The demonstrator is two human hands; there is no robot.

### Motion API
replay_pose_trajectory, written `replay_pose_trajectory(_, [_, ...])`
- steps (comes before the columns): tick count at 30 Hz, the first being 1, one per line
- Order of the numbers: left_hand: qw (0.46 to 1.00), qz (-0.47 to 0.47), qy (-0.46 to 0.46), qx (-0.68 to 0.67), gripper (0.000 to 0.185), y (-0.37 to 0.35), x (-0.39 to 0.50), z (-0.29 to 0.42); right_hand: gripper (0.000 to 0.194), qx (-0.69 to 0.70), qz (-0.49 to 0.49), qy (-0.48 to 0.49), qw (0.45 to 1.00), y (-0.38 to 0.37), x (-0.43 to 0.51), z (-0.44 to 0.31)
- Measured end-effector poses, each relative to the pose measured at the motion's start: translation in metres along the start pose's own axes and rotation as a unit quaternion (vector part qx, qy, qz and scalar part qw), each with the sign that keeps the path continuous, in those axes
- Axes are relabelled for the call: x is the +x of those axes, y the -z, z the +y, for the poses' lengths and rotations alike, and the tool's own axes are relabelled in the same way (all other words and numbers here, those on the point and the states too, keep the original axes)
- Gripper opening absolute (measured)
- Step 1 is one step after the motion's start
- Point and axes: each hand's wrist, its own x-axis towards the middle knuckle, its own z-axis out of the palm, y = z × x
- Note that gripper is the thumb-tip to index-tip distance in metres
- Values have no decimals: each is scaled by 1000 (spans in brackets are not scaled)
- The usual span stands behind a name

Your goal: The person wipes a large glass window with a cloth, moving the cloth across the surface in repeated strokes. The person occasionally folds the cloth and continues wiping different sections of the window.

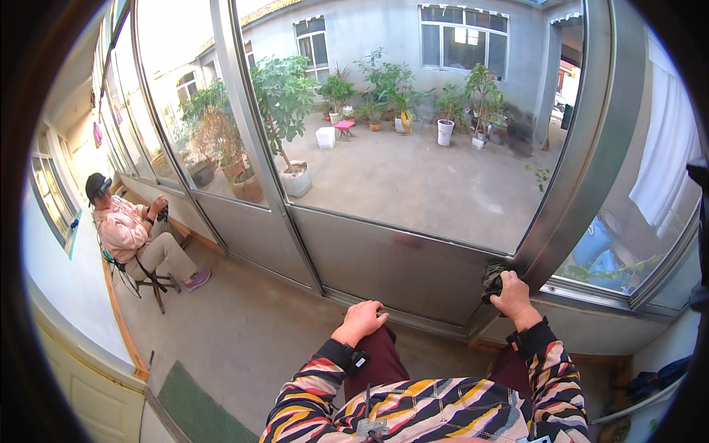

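Observation:
My right hand grips a dark crumpled cloth against the metal frame at the lower right corner of the glazed panel. My left hand rests on my left knee, its fingers slightly bent over the maroon trousers; whether anything lies beneath the palm cannot be told. In front of me stands the metal-framed glass partition, with a solid metal lower panel and a large pane above. Through the pane, a courtyard with potted plants shows.
A person sits on a folding stool at the left, holding a dark item. A green mat lies on the floor at lower left. A raised sill and window stand at the right, with dark fabric on a pale surface below.

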Motion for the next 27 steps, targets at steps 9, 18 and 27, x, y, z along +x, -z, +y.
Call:
replay_pose_trajectory(9, [858, -23, -154, -490, 106, -19, 10, 113, 50, 526, -7, -43, 850, 29, -33, -109])
replay_pose_trajectory(18, [631, 1, -4, -776, 32, -12, 1, 177, 69, 302, 9, 131, 944, 60, -22, -132])
replay_pose_trajectory(27, [717, 331, -173, -589, 34, 194, 59, 79, 56, 150, 94, 65, 982, 70, -104, 14])
